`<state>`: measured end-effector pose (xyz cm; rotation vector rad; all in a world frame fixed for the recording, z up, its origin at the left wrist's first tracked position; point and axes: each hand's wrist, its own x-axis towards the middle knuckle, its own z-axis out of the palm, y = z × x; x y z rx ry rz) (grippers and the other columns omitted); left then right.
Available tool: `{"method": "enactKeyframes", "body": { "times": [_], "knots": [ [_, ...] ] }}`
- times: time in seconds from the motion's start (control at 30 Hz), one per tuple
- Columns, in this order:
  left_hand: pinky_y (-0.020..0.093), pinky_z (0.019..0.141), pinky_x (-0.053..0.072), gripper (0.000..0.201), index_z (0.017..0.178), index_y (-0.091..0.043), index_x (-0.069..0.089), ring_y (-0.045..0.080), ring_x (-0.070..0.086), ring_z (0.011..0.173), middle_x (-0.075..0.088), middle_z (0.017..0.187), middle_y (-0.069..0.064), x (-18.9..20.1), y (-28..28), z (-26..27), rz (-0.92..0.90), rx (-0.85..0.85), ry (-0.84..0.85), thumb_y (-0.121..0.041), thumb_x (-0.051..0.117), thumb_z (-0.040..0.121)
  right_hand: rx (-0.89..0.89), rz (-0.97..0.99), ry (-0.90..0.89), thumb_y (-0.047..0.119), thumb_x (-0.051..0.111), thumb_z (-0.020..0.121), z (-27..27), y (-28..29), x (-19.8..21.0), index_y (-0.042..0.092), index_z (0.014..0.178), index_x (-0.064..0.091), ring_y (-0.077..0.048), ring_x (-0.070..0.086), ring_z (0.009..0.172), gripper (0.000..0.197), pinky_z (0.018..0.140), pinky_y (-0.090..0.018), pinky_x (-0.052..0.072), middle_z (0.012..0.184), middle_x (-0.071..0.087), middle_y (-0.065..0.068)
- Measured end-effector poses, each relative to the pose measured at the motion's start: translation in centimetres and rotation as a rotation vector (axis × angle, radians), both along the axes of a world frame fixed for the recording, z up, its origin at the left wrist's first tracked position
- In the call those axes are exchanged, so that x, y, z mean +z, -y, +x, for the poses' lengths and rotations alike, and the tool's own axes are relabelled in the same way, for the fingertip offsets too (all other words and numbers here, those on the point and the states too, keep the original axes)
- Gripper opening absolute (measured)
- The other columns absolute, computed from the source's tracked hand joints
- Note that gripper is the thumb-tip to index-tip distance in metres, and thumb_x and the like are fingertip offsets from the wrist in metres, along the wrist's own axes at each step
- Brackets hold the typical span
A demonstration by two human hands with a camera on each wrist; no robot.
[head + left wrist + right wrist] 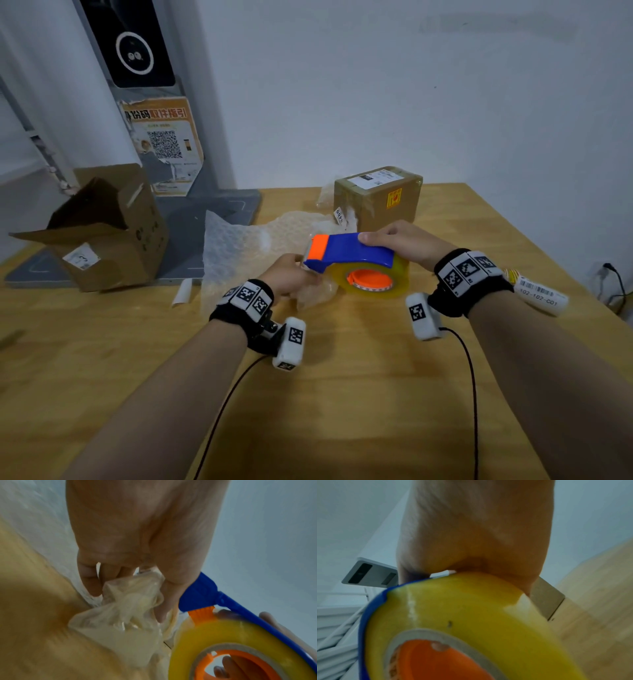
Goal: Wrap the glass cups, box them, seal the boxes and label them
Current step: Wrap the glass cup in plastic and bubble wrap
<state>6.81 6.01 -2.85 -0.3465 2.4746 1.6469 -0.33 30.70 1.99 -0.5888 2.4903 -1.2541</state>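
Camera positions: one head view, two wrist views.
Head: high, looking forward and down over the wooden table (pixel 342 394). Wrists: very close, along each palm; all three share the tape dispenser (pixel 356 265) (pixel 231 635) (pixel 462 615).

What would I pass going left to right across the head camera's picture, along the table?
Open cardboard box → bubble wrap sheet → left hand → tape dispenser → right hand → label roll.
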Motion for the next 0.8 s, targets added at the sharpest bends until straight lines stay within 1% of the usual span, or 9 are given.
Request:
{"method": "enactKeyframes", "body": {
  "times": [0.07, 0.13, 0.27, 0.3, 0.4, 0.5, 0.57, 0.67, 0.8],
  "knots": [
    [0.029, 0.067, 0.052, 0.037, 0.119, -0.018, 0.061, 0.02, 0.066, 0.084, 0.07, 0.103, 0.008, 0.5, 0.9, 0.3, 0.024, -0.042, 0.045, -0.001, 0.066, 0.087, 0.011, 0.031, 0.002, 0.076, 0.066, 0.075, -0.1, 0.3, -0.1, 0.001, 0.085, 0.076, -0.019, 0.061, 0.069, 0.077, 0.073, -0.031, 0.041, 0.075, 0.067, -0.014],
    [0.031, 0.066, 0.045, 0.028, 0.105, -0.016, 0.063, 0.02, 0.055, 0.075, 0.061, 0.089, 0.008, 0.9, 1.2, 0.5, 0.075, -0.062, 0.09, 0.003, 0.055, 0.085, -0.003, 0.058, 0.004, 0.073, 0.069, 0.08, -0.2, 0.3, -0.4, 0.01, 0.074, 0.073, -0.019, 0.059, 0.068, 0.064, 0.073, -0.033, 0.039, 0.07, 0.063, -0.009],
    [0.032, 0.069, 0.044, 0.007, 0.08, -0.014, 0.053, 0.022, 0.053, 0.07, 0.055, 0.081, 0.007, 2.0, 1.3, -0.9, 0.175, 0.064, 0.133, -0.009, 0.05, 0.084, -0.008, 0.059, 0.031, 0.087, 0.07, 0.063, -0.8, -0.4, -1.3, 0.003, 0.082, 0.075, -0.033, 0.063, 0.076, 0.086, 0.076, -0.034, 0.042, 0.084, 0.069, -0.022],
    [0.034, 0.075, 0.048, 0.004, 0.085, -0.014, 0.057, 0.024, 0.058, 0.077, 0.062, 0.089, 0.008, 2.3, 1.3, -1.7, 0.141, 0.074, 0.134, -0.017, 0.055, 0.086, 0.006, 0.06, 0.037, 0.081, 0.07, 0.068, -0.7, -0.6, -1.3, 0.007, 0.078, 0.075, -0.03, 0.064, 0.074, 0.075, 0.076, -0.032, 0.043, 0.08, 0.071, -0.017],
    [0.043, 0.088, 0.053, 0.037, 0.115, -0.018, 0.064, 0.027, 0.064, 0.097, 0.069, 0.125, 0.011, 3.3, 0.6, -4.1, -0.014, -0.018, 0.214, -0.042, 0.069, 0.087, 0.027, 0.036, 0.063, 0.058, 0.068, 0.089, -0.8, -1.3, -0.9, 0.023, 0.065, 0.078, -0.008, 0.069, 0.068, 0.043, 0.072, -0.024, 0.046, 0.071, 0.074, 0.006],
    [0.052, 0.084, 0.053, 0.089, 0.157, -0.034, 0.028, 0.04, 0.056, 0.123, 0.042, 0.157, 0.011, 4.8, -0.1, -6.4, -0.114, -0.061, 0.267, -0.055, 0.076, 0.085, 0.063, 0.024, 0.072, 0.05, 0.068, 0.094, -1.2, -1.8, -0.9, 0.035, 0.062, 0.079, -0.002, 0.069, 0.067, 0.037, 0.07, -0.021, 0.047, 0.071, 0.075, 0.012],
    [0.055, 0.089, 0.052, 0.097, 0.161, -0.04, 0.012, 0.047, 0.048, 0.133, 0.031, 0.163, 0.013, 5.8, -0.9, -7.3, -0.216, -0.14, 0.275, -0.048, 0.076, 0.088, 0.057, 0.02, 0.075, 0.05, 0.069, 0.093, -1.5, -2.0, -0.9, 0.03, 0.071, 0.081, -0.005, 0.07, 0.07, 0.032, 0.07, -0.02, 0.048, 0.075, 0.077, 0.007],
    [0.05, 0.095, 0.052, 0.067, 0.147, -0.028, 0.04, 0.038, 0.054, 0.123, 0.044, 0.15, 0.009, 5.8, -1.9, -7.9, -0.302, -0.279, 0.299, -0.039, 0.074, 0.09, 0.06, 0.015, 0.078, 0.051, 0.069, 0.091, -2.1, -2.4, -0.9, 0.024, 0.079, 0.082, -0.007, 0.07, 0.069, 0.032, 0.065, -0.017, 0.048, 0.077, 0.077, 0.001],
    [0.043, 0.079, 0.059, 0.045, 0.115, -0.02, 0.062, 0.028, 0.063, 0.103, 0.062, 0.131, 0.011, 4.1, -1.2, -9.0, -0.252, -0.212, 0.212, -0.037, 0.082, 0.079, 0.072, 0.011, 0.067, 0.056, 0.073, 0.086, -2.6, -2.8, -0.8, 0.017, 0.076, 0.081, -0.011, 0.066, 0.067, 0.041, 0.066, -0.022, 0.046, 0.073, 0.073, -0.002]
  ]
}}
